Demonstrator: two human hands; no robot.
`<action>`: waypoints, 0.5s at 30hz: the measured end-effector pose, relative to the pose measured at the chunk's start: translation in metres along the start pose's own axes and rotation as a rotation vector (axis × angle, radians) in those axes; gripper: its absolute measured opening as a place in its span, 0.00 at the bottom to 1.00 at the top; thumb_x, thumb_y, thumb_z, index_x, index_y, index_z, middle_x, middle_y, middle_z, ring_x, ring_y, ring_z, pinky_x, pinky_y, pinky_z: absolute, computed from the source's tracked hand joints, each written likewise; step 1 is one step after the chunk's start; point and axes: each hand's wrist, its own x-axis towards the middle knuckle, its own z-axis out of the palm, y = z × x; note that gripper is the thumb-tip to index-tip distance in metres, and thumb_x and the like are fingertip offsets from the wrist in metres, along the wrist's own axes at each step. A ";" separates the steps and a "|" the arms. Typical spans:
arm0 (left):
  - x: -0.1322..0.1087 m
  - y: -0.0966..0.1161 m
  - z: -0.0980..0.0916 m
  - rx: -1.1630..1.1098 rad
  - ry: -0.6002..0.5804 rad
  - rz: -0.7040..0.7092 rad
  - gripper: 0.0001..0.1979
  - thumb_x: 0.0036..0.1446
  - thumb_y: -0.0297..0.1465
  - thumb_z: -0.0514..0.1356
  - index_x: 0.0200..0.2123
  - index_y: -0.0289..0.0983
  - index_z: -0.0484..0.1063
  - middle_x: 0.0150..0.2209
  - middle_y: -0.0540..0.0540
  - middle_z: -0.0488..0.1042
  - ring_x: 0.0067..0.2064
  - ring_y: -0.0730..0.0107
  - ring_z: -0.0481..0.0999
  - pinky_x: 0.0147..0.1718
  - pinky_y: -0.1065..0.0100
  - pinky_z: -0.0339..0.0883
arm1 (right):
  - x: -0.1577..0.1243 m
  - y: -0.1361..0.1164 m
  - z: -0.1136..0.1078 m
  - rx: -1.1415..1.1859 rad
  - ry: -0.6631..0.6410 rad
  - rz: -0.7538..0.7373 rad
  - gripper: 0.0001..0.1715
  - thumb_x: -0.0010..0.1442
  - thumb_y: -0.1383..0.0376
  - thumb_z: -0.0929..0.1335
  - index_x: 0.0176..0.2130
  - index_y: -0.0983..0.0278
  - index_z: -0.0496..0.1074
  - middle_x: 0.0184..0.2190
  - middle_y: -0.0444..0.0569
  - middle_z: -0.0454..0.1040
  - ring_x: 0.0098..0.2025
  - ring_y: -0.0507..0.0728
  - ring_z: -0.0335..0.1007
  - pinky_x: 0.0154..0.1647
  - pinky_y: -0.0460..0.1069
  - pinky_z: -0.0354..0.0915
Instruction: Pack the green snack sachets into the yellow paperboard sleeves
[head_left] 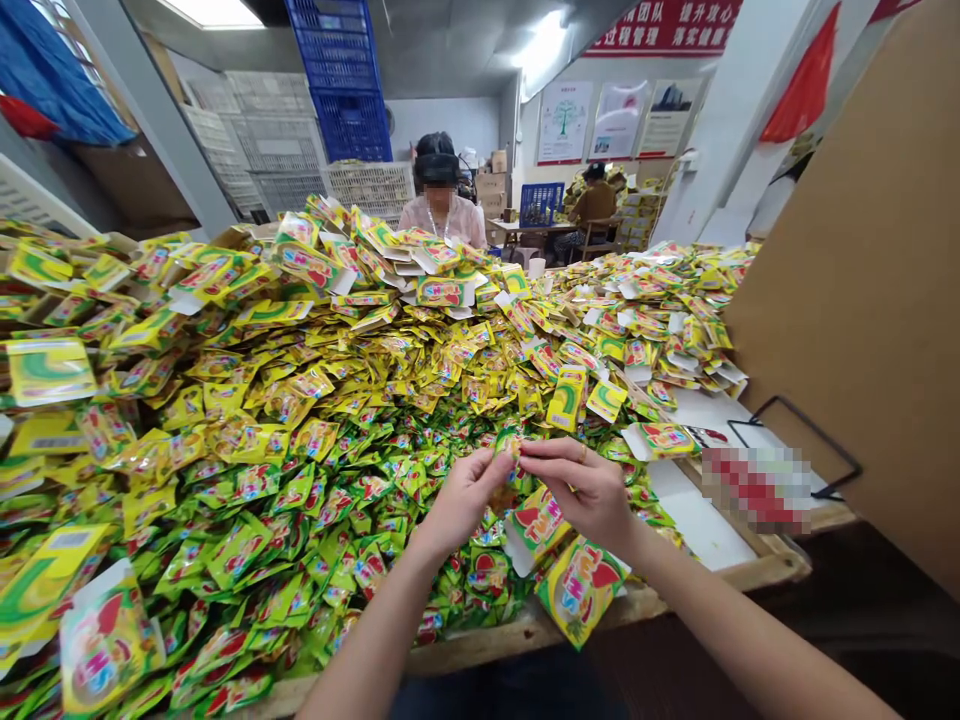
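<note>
My left hand [463,495] and my right hand [586,487] meet above the near edge of the table, fingers pinched together on a small yellow-green sachet [508,447] held between them. Just below my right hand lies a flat yellow carton [538,521] printed with red fruit, and a second one [581,587] hangs over the table's front edge. A huge heap of the same small sachets [337,420] covers the table ahead and to the left.
Flat yellow cartons [420,262] are piled at the back of the wooden table [757,577]. A large brown cardboard sheet [862,290] stands at the right. One person [442,205] sits opposite, another [592,205] farther back. Blue crates [345,80] are stacked behind.
</note>
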 end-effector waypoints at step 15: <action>-0.011 -0.015 0.006 0.403 0.233 0.369 0.14 0.61 0.35 0.51 0.25 0.38 0.66 0.28 0.48 0.66 0.35 0.67 0.66 0.37 0.67 0.61 | 0.001 -0.017 0.027 0.530 0.128 0.743 0.17 0.45 0.53 0.74 0.27 0.65 0.77 0.25 0.48 0.77 0.31 0.55 0.72 0.37 0.51 0.69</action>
